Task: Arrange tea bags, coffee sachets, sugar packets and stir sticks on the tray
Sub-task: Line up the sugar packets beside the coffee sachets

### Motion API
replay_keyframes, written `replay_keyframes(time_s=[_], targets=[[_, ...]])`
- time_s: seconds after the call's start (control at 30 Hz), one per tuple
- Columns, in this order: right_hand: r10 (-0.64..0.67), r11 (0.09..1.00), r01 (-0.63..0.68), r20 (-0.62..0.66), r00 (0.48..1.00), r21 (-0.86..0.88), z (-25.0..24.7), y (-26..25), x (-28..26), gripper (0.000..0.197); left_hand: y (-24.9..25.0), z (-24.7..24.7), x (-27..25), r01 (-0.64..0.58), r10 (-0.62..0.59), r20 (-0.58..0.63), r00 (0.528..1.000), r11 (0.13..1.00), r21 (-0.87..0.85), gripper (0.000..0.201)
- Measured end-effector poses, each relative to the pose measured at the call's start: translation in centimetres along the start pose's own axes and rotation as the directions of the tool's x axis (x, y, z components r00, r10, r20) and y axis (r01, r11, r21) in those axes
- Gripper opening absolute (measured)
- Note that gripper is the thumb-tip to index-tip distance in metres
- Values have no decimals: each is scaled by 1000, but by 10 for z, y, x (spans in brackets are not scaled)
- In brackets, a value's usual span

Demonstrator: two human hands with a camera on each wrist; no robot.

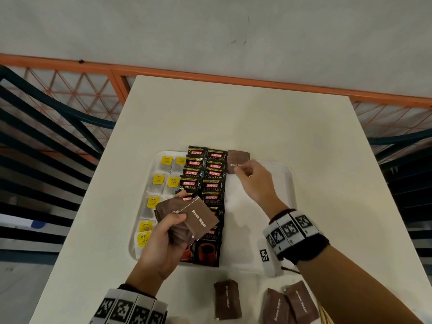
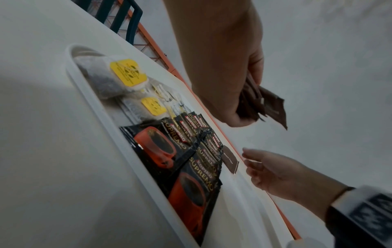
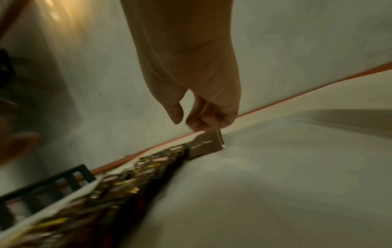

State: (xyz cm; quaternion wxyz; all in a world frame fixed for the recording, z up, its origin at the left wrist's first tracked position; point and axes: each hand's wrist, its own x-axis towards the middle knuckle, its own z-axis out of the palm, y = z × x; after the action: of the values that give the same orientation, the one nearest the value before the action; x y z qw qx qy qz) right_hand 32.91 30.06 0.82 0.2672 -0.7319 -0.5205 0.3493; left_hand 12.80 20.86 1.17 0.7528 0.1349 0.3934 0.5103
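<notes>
A white tray [image 1: 280,183] holds yellow-tagged tea bags [image 1: 159,180] in its left columns and black coffee sachets [image 1: 211,187] in two overlapping columns at its middle. One brown sugar packet [image 1: 237,160] lies flat at the tray's far end, right of the sachets. My right hand [image 1: 243,170] hovers at that packet's near edge with relaxed fingers and nothing pinched; the left wrist view shows a gap between the right hand [image 2: 252,161] and the packet [image 2: 230,159]. My left hand [image 1: 173,225] grips a fanned stack of brown sugar packets [image 1: 198,218] above the tray's near left.
Three loose brown sugar packets lie on the white table [image 1: 233,118] near its front edge, one [image 1: 228,300] in the middle and two [image 1: 289,305] to the right. Dark slatted chairs [image 1: 46,136] stand at both sides. An orange rail [image 1: 210,77] runs behind the table.
</notes>
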Motion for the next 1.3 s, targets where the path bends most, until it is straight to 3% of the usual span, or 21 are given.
replay_keyframes(time_s=[0.07,0.13,0.2,0.27,0.37,0.6,0.73,0.83,1.03,1.3], targets=[[-11,1000,3,255,967,29,-3,-14,-26,31,0,0,0,-26,26,-25,999,1000,10,46],[0,993,-58,498,867,101,-5,-23,-49,41,-1,-1,0,-54,55,-50,997,998,25,46],[8,980,-130,621,784,150,-2,-24,-65,40,0,-1,-1,-74,77,-59,995,996,48,42],[-10,976,-133,648,762,171,4,-23,-75,32,0,0,-2,-78,82,-51,995,994,72,41],[-61,963,-107,583,810,249,12,-18,-79,19,0,2,-3,-63,69,-65,995,994,86,43],[-115,838,-143,425,898,527,0,-8,-60,10,1,5,-3,-24,26,-54,998,999,26,55],[-29,916,-41,167,985,398,-11,13,-28,17,3,3,-3,0,0,-51,999,1000,11,55],[-14,976,2,51,999,217,-16,27,-2,10,2,3,-2,19,-19,-61,998,1000,10,55],[-59,998,62,71,996,-28,-19,28,29,18,0,2,-1,21,-20,-54,998,999,29,56],[-66,998,67,38,997,-16,-10,30,39,23,0,-2,1,17,-15,-52,999,999,29,51]])
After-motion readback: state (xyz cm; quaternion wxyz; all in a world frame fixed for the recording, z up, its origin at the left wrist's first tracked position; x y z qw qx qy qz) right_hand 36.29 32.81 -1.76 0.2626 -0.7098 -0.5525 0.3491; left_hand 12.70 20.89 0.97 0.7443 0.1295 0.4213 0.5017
